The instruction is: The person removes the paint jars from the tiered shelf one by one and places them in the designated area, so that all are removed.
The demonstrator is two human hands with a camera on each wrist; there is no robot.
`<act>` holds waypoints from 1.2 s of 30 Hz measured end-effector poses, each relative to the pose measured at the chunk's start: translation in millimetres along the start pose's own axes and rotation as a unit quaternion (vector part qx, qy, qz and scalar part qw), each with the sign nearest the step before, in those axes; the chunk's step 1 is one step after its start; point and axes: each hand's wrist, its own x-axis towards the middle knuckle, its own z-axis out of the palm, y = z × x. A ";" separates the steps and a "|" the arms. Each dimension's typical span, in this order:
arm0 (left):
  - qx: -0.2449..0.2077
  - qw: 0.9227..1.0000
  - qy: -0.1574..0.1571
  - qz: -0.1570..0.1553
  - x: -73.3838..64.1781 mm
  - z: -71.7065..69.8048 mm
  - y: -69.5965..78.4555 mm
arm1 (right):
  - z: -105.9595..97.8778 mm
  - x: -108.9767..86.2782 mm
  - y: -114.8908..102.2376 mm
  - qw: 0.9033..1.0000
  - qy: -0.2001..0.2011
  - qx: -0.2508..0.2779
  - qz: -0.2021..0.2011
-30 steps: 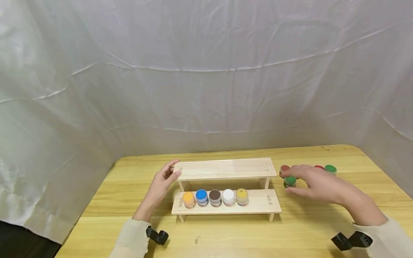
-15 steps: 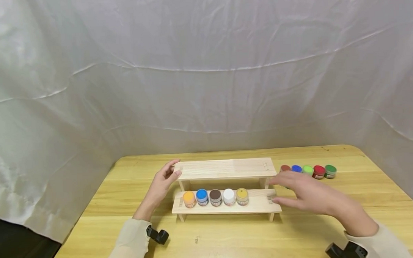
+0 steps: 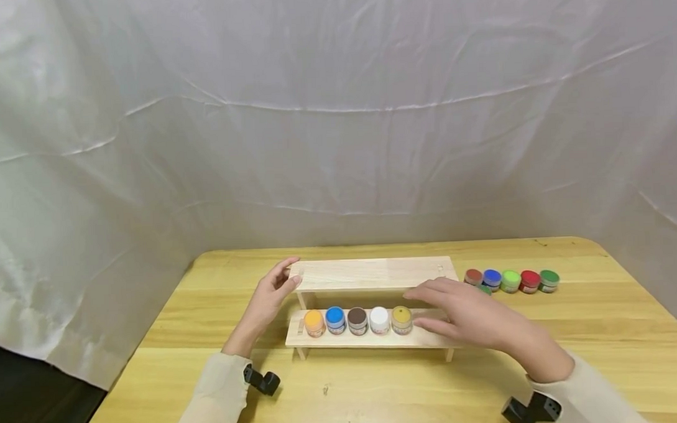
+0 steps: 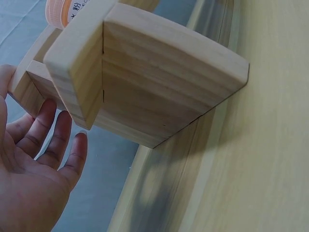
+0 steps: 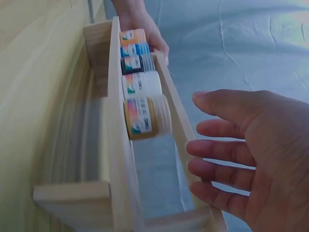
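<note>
A two-tier wooden rack (image 3: 369, 274) stands mid-table. On its lower shelf a row of small paint jars holds an orange jar (image 3: 314, 323), a blue jar (image 3: 335, 320), a dark brown jar (image 3: 357, 321), a white jar (image 3: 379, 320) and a mustard-yellow jar (image 3: 401, 319). My left hand (image 3: 268, 295) grips the left end of the upper shelf, thumb on top, fingers behind. Over the lower shelf's right part hovers my right hand (image 3: 467, 309), beside the yellow jar; the right wrist view shows its fingers (image 5: 222, 151) extended and holding nothing.
Right of the rack, a row of jars stands on the table: brownish-red (image 3: 473, 277), dark blue (image 3: 492, 279), light green (image 3: 511, 280), red (image 3: 530, 281) and green (image 3: 549, 280). Another green jar (image 3: 483, 289) is partly hidden by my right hand. A grey-white curtain (image 3: 337, 162) hangs behind.
My right hand has moved left from the green jar at the rack's right to beside the yellow jar, uncovering the row of jars. My left hand keeps its place on the rack.
</note>
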 end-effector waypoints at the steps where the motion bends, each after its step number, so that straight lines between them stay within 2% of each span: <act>1: -0.001 1.000 -0.001 0.000 0.3 0.0 0.0 | 1.2 1.7 -1.3 1.000 -0.003 0.002 0.002; 9: -0.008 1.000 -0.002 0.000 0.7 -0.4 -0.6 | 14.2 9.7 -8.6 1.000 -0.011 -0.009 0.020; 21: -0.001 1.000 0.002 0.000 0.2 0.0 -0.2 | 29.2 13.6 -12.4 0.999 -0.002 -0.033 0.016; 28: 0.006 1.000 0.003 -0.001 -0.2 0.3 -0.4 | 29.2 11.1 -15.0 0.999 -0.007 -0.035 0.020; 36: 0.007 1.000 0.003 0.005 -0.8 0.5 0.1 | 17.3 1.5 -17.0 1.000 -0.009 -0.011 0.014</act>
